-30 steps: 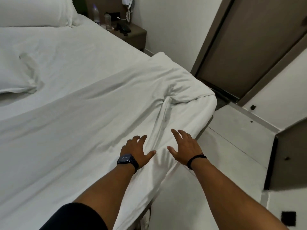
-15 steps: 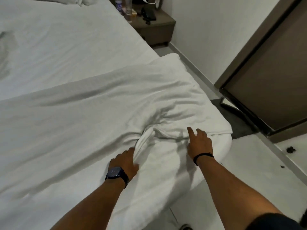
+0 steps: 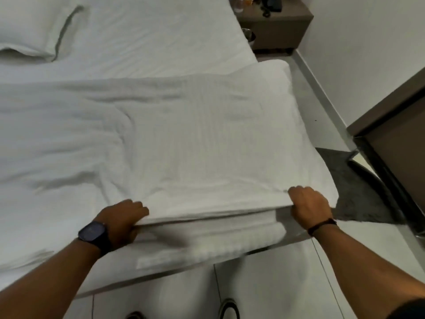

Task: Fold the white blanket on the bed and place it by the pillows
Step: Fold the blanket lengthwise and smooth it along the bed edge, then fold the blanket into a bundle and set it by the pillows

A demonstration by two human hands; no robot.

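both hands (image 3: 124, 219) gripping blanket (image 3: 207, 143) edge

We are seeing the blanket (image 3: 184, 139) lying across the near end of the bed (image 3: 147, 35), a pillow (image 3: 34, 33) lying far left, the nightstand (image 3: 278, 24) standing beyond the bed's far right corner, and a mat (image 3: 358, 192) lying on the floor to its right.

Single head-worn view, aimed steeply down and forward from the bed's (image 3: 161, 31) foot. Hands close below; pillow (image 3: 34, 31) far top left.
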